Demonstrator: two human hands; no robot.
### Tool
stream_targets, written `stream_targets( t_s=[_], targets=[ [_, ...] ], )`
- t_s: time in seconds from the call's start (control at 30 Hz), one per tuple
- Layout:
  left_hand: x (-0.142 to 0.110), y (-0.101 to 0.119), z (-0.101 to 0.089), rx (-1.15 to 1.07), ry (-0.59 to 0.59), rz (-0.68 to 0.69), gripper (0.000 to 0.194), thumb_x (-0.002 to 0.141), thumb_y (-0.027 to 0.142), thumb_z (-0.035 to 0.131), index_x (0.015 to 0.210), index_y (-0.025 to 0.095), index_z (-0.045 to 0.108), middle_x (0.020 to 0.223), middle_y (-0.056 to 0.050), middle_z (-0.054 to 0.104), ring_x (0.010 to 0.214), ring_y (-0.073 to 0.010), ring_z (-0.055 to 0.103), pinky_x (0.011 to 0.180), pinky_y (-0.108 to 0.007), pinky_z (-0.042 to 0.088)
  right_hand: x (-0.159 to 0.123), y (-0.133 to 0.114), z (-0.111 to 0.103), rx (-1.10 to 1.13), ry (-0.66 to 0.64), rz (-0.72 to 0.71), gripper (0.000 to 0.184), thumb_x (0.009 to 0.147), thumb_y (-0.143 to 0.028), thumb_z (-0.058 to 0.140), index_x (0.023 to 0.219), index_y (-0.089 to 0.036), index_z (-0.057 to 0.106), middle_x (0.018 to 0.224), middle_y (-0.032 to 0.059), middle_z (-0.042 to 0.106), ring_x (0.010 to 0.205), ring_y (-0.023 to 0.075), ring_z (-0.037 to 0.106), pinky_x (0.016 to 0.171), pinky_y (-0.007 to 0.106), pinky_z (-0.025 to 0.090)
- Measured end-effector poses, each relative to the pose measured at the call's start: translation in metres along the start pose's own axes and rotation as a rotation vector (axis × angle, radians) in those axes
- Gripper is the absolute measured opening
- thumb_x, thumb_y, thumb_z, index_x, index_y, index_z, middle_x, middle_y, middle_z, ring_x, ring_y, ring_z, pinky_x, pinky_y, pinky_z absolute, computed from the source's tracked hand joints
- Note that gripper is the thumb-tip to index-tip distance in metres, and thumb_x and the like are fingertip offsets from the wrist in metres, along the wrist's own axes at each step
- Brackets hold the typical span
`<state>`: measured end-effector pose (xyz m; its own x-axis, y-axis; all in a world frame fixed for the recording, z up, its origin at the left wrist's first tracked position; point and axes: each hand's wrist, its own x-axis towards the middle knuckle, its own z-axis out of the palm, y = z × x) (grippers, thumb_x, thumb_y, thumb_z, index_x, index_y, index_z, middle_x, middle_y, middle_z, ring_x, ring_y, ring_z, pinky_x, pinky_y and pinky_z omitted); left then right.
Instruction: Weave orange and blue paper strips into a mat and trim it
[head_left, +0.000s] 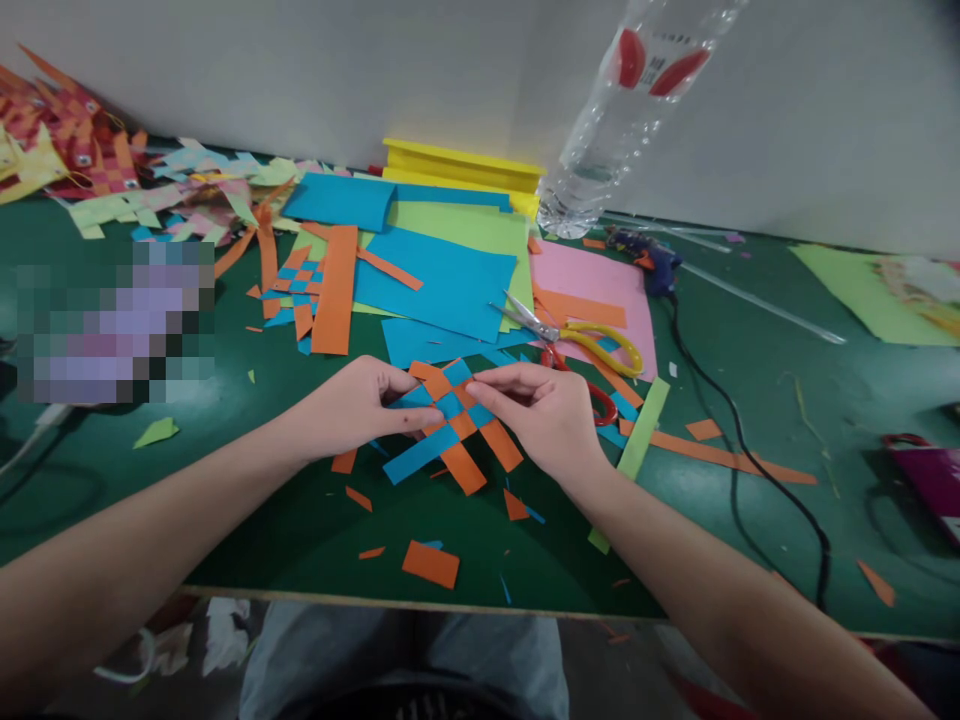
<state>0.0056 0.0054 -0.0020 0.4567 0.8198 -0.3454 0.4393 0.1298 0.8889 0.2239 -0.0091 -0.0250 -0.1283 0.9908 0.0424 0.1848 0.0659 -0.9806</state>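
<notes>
A woven piece of orange and blue paper strips (pixel 455 418) is held between my two hands above the green table. My left hand (pixel 367 405) pinches its left side, thumb in front and fingers partly behind. On the upper right edge, my right hand (pixel 544 410) grips it between thumb and forefinger. Loose strip ends stick out at the lower left and lower right of the weave. Just beyond my right hand lie yellow-handled scissors (pixel 600 340), blades apart, and a red scissor handle (pixel 604 405) shows partly behind that hand.
A plastic bottle (pixel 622 120) stands at the back, near a glue gun (pixel 649 262) with a black cord. Blue paper sheets (pixel 442 280) and a pink sheet (pixel 592 270) lie mid-table. Woven paper fish (pixel 82 150) are heaped far left. Orange scraps (pixel 431 564) lie near the front edge.
</notes>
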Motion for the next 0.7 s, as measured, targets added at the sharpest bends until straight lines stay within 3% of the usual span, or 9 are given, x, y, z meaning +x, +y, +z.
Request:
stream_targets(
  t_s=[0.17,0.37,0.53,0.7],
  targets=[
    [0.0002,0.0002,0.001,-0.003,0.01,0.033,0.026,0.074,0.044,0.077,0.068,0.019,0.072,0.063,0.002,0.067,0.058,-0.012,0.059,0.052,-0.02,0.044,-0.0013,-0.0044,0.0009,-0.019,0.0,-0.019,0.012,0.075,-0.035,0.079,0.081,-0.024,0.079,0.082,0.003,0.079,0.076,0.02,0.075,0.069,0.033,0.063],
    [-0.0001,-0.0028,0.0015,-0.01,0.139,0.102,0.029,0.079,0.048,0.074,0.088,0.021,0.078,0.081,-0.003,0.078,0.07,-0.0168,0.069,0.06,-0.022,0.053,-0.005,-0.0061,0.0032,-0.121,-0.076,-0.057,0.01,0.077,-0.033,0.077,0.082,-0.026,0.081,0.081,0.0014,0.079,0.072,0.0186,0.074,0.065,0.03,0.061],
    [-0.0006,-0.0021,0.0019,-0.012,0.155,0.095,0.023,0.08,0.044,0.074,0.087,0.022,0.079,0.085,-0.003,0.08,0.079,-0.0198,0.074,0.071,-0.025,0.058,-0.0049,-0.006,0.0052,-0.124,-0.118,-0.001,0.016,0.076,-0.035,0.078,0.087,-0.024,0.081,0.082,0.0022,0.08,0.071,0.0183,0.074,0.064,0.029,0.061],
    [0.0005,-0.0032,0.0035,0.012,0.17,0.083,0.024,0.08,0.043,0.074,0.089,0.022,0.079,0.086,-0.004,0.08,0.079,-0.0215,0.075,0.071,-0.028,0.059,-0.0045,-0.0043,0.0037,-0.236,-0.158,-0.042,0.013,0.082,-0.033,0.073,0.087,-0.025,0.081,0.08,0.0016,0.079,0.067,0.017,0.073,0.061,0.028,0.057]
  ],
)
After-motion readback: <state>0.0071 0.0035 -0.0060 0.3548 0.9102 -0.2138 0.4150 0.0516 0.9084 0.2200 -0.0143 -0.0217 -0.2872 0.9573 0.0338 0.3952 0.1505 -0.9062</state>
